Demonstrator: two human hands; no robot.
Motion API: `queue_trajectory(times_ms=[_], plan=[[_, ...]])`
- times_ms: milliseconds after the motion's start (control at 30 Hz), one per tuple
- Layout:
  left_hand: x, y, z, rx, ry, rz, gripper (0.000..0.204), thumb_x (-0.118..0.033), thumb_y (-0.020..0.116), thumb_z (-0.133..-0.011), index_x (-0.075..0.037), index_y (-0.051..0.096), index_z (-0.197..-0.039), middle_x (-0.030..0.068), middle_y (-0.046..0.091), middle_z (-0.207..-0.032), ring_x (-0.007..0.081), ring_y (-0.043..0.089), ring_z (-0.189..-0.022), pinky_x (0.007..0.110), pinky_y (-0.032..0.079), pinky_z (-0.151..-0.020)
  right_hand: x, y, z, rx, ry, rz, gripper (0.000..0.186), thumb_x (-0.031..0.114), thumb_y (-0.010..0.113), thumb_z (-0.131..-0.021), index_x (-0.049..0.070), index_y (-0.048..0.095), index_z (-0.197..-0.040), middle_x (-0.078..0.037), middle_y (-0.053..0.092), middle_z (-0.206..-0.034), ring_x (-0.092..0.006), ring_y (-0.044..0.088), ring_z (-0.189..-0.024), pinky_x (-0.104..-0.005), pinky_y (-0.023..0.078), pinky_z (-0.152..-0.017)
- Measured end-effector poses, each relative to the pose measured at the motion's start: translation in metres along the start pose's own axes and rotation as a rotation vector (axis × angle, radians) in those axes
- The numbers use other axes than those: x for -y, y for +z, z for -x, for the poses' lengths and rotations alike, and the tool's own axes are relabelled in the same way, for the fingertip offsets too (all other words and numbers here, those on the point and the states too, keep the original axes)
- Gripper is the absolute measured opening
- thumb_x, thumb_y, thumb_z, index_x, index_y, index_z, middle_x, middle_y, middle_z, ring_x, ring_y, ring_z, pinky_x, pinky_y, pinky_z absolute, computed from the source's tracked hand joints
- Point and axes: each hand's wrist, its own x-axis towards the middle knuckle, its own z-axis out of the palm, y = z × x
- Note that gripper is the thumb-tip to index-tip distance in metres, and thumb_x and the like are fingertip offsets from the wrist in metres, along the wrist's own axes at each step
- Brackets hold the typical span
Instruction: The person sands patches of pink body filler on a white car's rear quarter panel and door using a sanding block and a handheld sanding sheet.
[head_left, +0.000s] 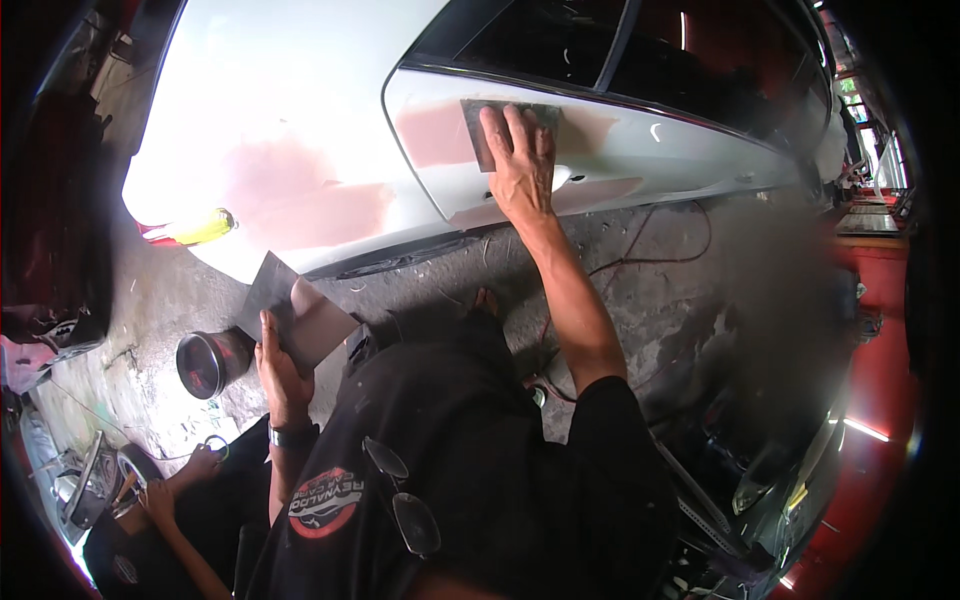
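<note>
A white car body (280, 110) fills the upper view, with pinkish patches (340, 210) on its door and rear panel. My right hand (520, 165) presses a dark, flat rectangular spreader (475, 135) against a pinkish area of the door, just below the window trim, fingers along its face. My left hand (285, 370) holds a square dark plate (305, 330) low in front of the rear panel, with a small pinkish-grey smear (305, 297) on it. A black round tub (205, 365) sits beside that hand on the floor.
Another person's hands (160, 495) work at the lower left near tools. A red hose (650, 258) runs over the concrete floor (100, 400). Red bodywork or furniture (870, 310) and dark metal parts (700, 500) stand at the right. Glasses (410, 510) hang on my black shirt.
</note>
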Motion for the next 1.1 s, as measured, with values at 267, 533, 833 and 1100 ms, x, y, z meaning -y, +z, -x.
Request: queue_trajectory(times_ms=[267, 533, 833, 1100], plan=[[-0.002, 0.006, 0.000, 0.007, 0.003, -0.053, 0.069, 0.011, 0.053, -0.094, -0.001, 0.031, -0.157, 0.0134, 0.048, -0.149, 0.0183, 0.052, -0.114, 0.028, 0.044, -0.106, 0.021, 0.000, 0.044, 0.156, -0.084, -0.019, 0.069, 0.005, 0.060, -0.087, 0.022, 0.044, -0.152, -0.014, 0.051, -0.143, -0.0423, 0.051, -0.128, -0.0690, 0.039, -0.103], [-0.020, 0.025, -0.003, -0.011, -0.009, 0.190, 0.046, -0.013, 0.061, -0.100, 0.003, 0.048, -0.142, 0.0124, 0.063, -0.125, 0.0176, 0.061, -0.108, 0.029, 0.053, -0.096, 0.030, -0.012, 0.069, 0.227, -0.051, -0.055, 0.070, -0.002, 0.064, -0.078, 0.016, 0.054, -0.144, -0.015, 0.052, -0.137, -0.0399, 0.052, -0.123, -0.0607, 0.042, -0.100], [-0.047, 0.053, 0.011, -0.104, -0.118, 0.454, 0.041, -0.039, 0.061, -0.103, 0.000, 0.063, -0.114, 0.0081, 0.067, -0.104, 0.0147, 0.069, -0.093, 0.031, 0.061, -0.078, 0.033, -0.012, -0.012, -0.059, -0.051, -0.056, 0.057, 0.010, 0.056, -0.093, 0.016, 0.048, -0.149, -0.022, 0.049, -0.141, -0.0467, 0.052, -0.123, -0.0666, 0.038, -0.105], [-0.018, 0.019, 0.014, -0.152, 0.027, 0.188, 0.044, -0.032, 0.063, -0.102, 0.004, 0.057, -0.127, 0.0113, 0.064, -0.113, 0.0147, 0.063, -0.094, 0.030, 0.058, -0.081, 0.054, 0.012, -0.013, 0.006, -0.006, 0.024, 0.070, 0.005, 0.063, -0.086, 0.018, 0.044, -0.152, -0.020, 0.049, -0.143, -0.0451, 0.049, -0.127, -0.0632, 0.039, -0.105]])
